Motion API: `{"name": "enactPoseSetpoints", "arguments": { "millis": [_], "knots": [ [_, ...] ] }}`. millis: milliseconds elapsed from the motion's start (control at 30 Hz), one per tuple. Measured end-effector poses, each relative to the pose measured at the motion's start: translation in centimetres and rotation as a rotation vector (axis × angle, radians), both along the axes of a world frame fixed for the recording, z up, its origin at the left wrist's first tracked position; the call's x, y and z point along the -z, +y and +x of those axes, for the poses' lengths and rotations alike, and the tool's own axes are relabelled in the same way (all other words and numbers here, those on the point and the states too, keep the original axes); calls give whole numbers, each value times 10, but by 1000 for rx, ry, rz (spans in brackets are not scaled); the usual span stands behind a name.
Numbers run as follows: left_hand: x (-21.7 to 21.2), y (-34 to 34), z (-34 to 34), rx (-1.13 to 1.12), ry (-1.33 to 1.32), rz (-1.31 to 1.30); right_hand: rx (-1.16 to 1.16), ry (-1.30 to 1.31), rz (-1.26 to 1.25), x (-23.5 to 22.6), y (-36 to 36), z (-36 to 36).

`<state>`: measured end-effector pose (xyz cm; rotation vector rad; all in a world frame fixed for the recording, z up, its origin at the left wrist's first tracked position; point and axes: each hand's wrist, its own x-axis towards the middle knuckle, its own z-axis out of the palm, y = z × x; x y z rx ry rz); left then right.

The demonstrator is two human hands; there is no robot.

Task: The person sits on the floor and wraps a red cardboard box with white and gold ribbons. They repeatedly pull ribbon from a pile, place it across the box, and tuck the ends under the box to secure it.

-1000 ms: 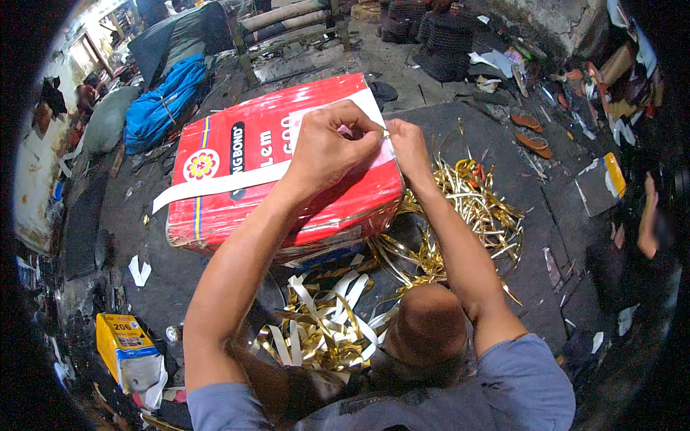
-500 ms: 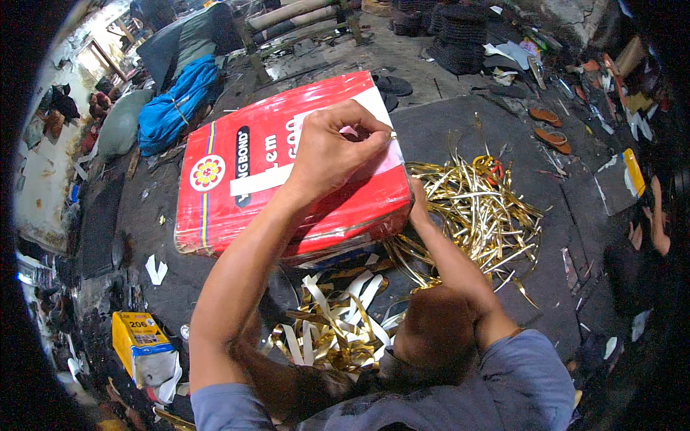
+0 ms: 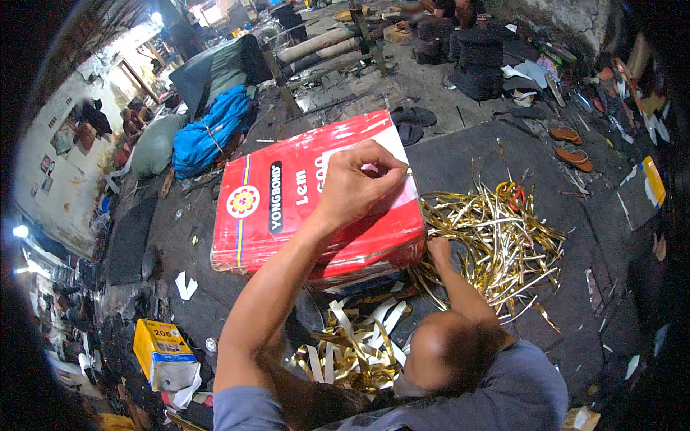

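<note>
A large red rectangular tin lies flat on a dark floor mat. My left hand rests on its top right part, fingers pinched on the end of a white strip at the tin's far corner. My right hand is low beside the tin's right edge, touching a heap of shiny gold strips. Its fingers are hidden among the strips. More white and gold strips lie in front of the tin, by my knee.
Red-handled scissors lie on the gold heap. A yellow carton stands at the lower left, a blue bundle behind the tin, sandals at the right. Stacked dark goods and scraps crowd the floor's far edge.
My right hand has left the tin's top and dropped to the gold strips beside it. The white strip that lay across the tin is now gathered under my left hand.
</note>
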<state>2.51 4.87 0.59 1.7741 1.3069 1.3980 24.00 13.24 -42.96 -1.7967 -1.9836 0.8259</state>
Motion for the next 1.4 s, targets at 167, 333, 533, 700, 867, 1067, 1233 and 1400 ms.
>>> {"name": "enactPoseSetpoints", "arguments": {
  "millis": [167, 333, 533, 700, 867, 1067, 1233, 1400],
  "knots": [
    [-4, 5, 5, 48, -33, -30, 14, -140, 30, 14, -5, 16],
    [2, -2, -11, -5, 62, 50, -24, -213, 34, 17, -25, 5],
    [-8, -7, -11, 26, 271, 175, -25, -298, 104, 34, -36, 24],
    [-6, -9, -23, 114, 475, 410, -267, -461, -31, 23, -26, 36],
    [-6, -10, -25, 114, 480, 400, 49, -227, -9, 12, -22, 47],
    [0, -14, -26, 79, 551, 470, 60, -237, 85, 10, -17, 68],
    [5, -33, -38, -34, 817, 576, 41, -286, -52, -25, -34, 48],
    [-13, -29, -10, -117, 999, 519, 8, -437, 83, 22, -26, 85]
  ]
}}
